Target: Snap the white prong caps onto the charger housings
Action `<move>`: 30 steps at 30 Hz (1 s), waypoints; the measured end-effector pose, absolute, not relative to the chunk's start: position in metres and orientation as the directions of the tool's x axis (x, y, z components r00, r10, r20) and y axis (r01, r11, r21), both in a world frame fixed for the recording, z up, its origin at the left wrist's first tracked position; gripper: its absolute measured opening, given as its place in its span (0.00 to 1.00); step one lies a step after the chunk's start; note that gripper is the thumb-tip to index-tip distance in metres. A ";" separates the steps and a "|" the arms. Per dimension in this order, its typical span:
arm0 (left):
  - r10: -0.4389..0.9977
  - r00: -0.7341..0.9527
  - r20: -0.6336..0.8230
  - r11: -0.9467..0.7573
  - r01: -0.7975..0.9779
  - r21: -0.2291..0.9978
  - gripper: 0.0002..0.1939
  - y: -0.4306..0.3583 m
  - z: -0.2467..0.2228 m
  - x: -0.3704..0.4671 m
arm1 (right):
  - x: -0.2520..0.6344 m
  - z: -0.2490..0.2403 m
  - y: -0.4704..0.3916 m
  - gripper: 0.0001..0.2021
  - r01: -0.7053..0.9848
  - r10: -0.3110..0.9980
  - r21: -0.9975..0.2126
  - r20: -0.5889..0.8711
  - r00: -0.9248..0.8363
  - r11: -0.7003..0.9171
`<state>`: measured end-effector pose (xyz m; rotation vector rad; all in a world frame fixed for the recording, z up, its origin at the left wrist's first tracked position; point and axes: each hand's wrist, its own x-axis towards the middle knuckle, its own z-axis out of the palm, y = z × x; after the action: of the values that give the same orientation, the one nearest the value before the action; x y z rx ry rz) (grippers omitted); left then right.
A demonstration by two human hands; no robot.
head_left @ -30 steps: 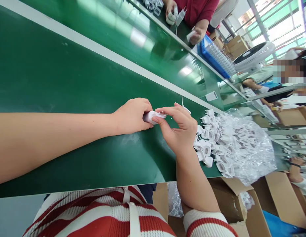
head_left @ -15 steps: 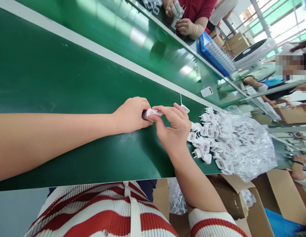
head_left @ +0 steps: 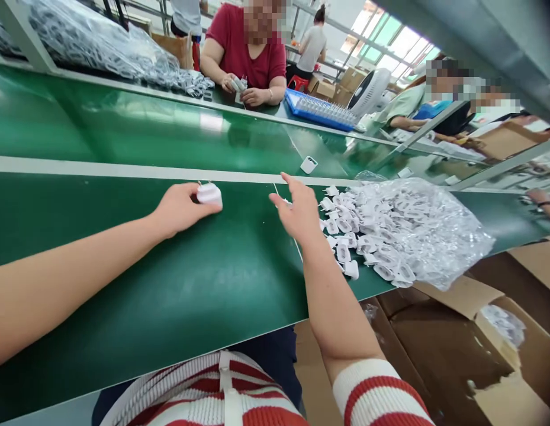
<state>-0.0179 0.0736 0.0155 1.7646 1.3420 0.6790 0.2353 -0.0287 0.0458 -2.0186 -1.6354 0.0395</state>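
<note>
So the charger (head_left: 209, 195) sat in the left hand (head_left: 177, 208) over the counter (head_left: 190, 290), and the right hand (head_left: 299, 208) was between it and the plug pile (head_left: 343, 222). That pile was partly in the plastic bag (head_left: 456, 236) on the right, with a loose piece (head_left: 309, 164) lying just beyond the strip (head_left: 124, 171). Across the way was a person (head_left: 228, 32) with the tray (head_left: 319, 111) to the right, then a fan (head_left: 371, 92), while open boxes (head_left: 428, 340) stood below the near edge, right side.

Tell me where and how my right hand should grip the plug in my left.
Probably pinch the plug by its body's right end, bringing your right hand from the right: that end looks uncovered, your left hand covers the left and near sides, and prongs stick out beyond.
</note>
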 end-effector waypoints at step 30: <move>0.725 0.616 0.309 -0.686 0.608 0.400 0.18 0.183 0.032 0.161 | 0.190 0.022 -0.035 0.20 0.801 0.994 -0.594 -0.029 -0.108 0.070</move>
<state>0.1609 0.1827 0.0321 2.5860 1.0891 0.6621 0.1900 -0.0348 0.0221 -1.7837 -1.9687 0.6770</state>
